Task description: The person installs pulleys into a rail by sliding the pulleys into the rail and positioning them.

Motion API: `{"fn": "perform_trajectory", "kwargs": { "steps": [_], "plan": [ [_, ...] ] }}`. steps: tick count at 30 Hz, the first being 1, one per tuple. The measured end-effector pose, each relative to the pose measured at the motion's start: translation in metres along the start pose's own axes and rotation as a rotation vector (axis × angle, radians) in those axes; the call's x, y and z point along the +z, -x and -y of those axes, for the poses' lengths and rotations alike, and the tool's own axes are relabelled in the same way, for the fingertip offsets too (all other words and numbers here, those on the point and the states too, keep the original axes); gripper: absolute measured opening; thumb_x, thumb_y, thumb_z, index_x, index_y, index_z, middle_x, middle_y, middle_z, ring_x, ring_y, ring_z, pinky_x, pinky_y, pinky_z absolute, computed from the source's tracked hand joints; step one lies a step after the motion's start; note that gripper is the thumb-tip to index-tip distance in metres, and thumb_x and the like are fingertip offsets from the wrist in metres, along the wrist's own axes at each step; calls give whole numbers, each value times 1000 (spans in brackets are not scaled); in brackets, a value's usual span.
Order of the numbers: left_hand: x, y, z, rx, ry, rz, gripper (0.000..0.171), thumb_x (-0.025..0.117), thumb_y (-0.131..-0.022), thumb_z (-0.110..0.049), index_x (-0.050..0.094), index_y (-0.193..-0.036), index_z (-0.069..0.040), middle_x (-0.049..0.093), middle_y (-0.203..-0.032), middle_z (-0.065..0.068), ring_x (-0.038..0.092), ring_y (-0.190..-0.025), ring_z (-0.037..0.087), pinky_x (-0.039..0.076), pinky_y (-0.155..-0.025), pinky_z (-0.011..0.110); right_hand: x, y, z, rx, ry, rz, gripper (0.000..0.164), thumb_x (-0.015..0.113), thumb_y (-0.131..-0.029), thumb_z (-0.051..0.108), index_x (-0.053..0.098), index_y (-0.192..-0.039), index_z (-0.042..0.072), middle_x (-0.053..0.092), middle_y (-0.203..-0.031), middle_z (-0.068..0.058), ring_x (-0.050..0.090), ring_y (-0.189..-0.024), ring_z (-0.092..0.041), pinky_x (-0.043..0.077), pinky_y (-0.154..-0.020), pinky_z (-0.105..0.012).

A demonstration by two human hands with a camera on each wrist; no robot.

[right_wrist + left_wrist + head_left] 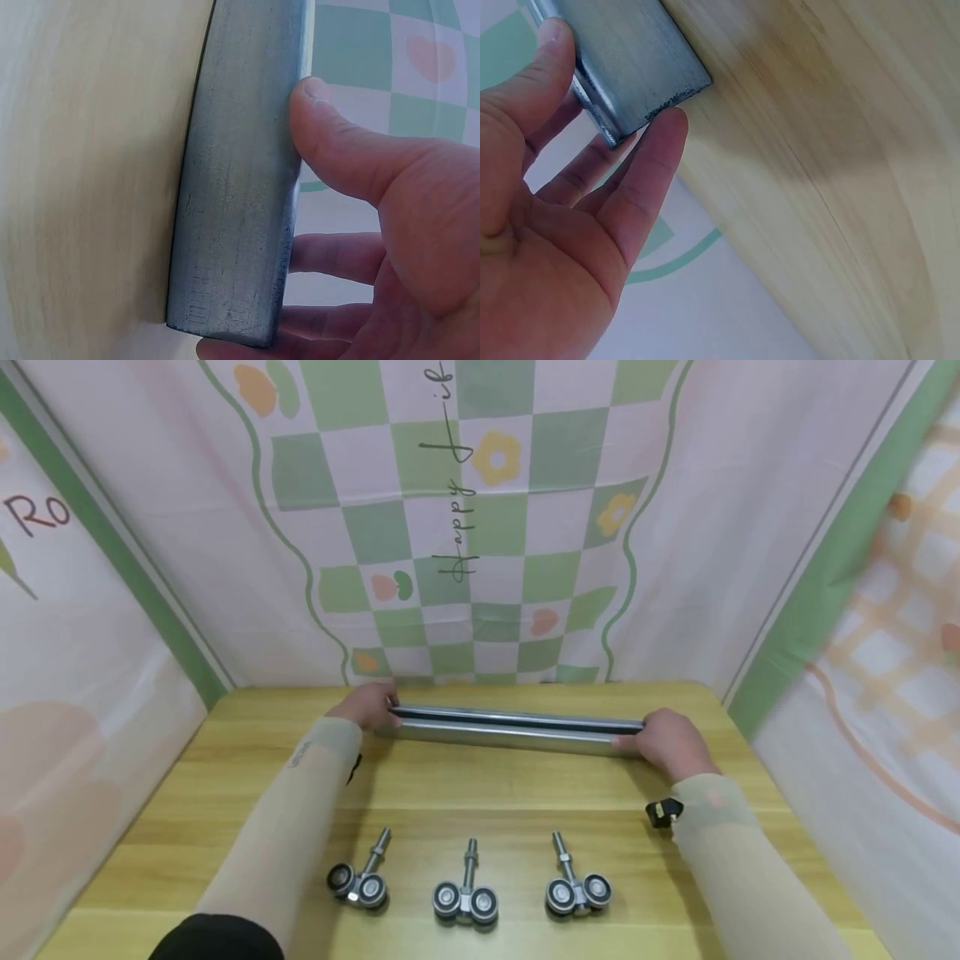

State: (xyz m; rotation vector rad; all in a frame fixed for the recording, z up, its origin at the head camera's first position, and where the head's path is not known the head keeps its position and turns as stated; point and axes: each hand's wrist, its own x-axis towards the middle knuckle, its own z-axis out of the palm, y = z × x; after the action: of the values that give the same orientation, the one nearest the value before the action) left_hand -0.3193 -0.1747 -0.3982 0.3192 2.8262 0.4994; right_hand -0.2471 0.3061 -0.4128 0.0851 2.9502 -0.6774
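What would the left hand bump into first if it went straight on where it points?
The left hand holds the long silver metal rail, so that's first; beyond it, probably the green-and-white checked cloth backdrop, though depth is unclear.

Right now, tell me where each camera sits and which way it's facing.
Head: worn on the head, facing forward and down at the metal rail, the wooden table and patterned cloth; left hand, right hand and both sleeved forearms show.
Left wrist: on the left wrist, looking at one rail end; left palm, thumb and fingers show.
Right wrist: on the right wrist, looking at the other end; right thumb and fingers show.
Shared: both wrist views include rail, table and cloth.
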Motion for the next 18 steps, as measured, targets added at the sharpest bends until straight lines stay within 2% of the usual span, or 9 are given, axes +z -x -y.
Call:
{"fn": "perform_trajectory", "kwargs": {
  "steps": [8,13,18],
  "plan": [
    [-2,0,8,11,29,31,33,78,-88,-24,60,-113,-11,62,-117,11,59,-98,28,49,-83,42,1,-2,2,-3,11,7,82,78,-74,63,65,-104,-12,65,-98,-27,59,-81,-35,47,-79,-56],
    [-1,2,15,10,54,39,36,77,-89,-24,60,-117,-9,58,-125,14,57,-108,31,49,-87,45,4,-3,4,-2,-11,0,74,79,-74,62,67,-97,-8,66,-92,-21,56,-77,-32,47,-75,-52],
    [1,7,22,-14,74,48,41,76,-90,-26,58,-123,-10,55,-131,14,55,-112,32,47,-89,47,7,-3,7,-8,-9,-1,79,78,-75,61,65,-104,-10,65,-101,-26,59,-83,-35,47,-80,-55]
  ]
}}
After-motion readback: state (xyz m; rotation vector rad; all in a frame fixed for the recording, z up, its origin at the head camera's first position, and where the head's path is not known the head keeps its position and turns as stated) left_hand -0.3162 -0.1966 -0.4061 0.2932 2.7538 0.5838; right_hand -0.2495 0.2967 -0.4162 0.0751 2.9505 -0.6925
